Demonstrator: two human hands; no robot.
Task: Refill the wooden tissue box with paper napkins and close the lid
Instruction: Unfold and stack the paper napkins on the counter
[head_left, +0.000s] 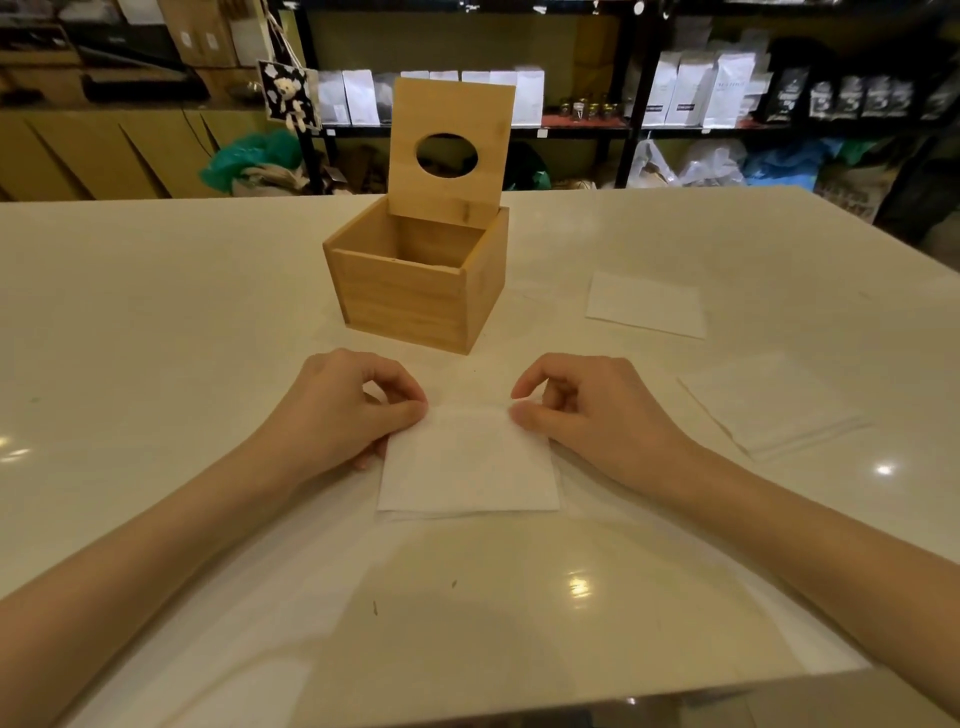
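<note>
Both hands pinch the far edge of a folded white napkin (469, 462) that lies flat on the pale table (156, 338): the left hand (345, 410) holds the far left corner between thumb and forefinger, and the right hand (582, 410) holds the far right corner the same way, the other fingers curled in. The near edge of the napkin rests on the tabletop, with a second thin layer showing just under it. Straight beyond the grip, a little apart from the fingertips, stands the wooden tissue box (415, 291), set slightly cornerwise, its lid (449, 150) hinged upright at the back with the oval slot facing the person; the inside looks empty as far as can be seen. Bare table lies between the grip and the box's front wall. To the right of the right hand a loose stack of napkins (774, 405) lies near, and farther off beyond it a single napkin sheet (647, 304). Left of the grip the tabletop runs open to its edge.
</note>
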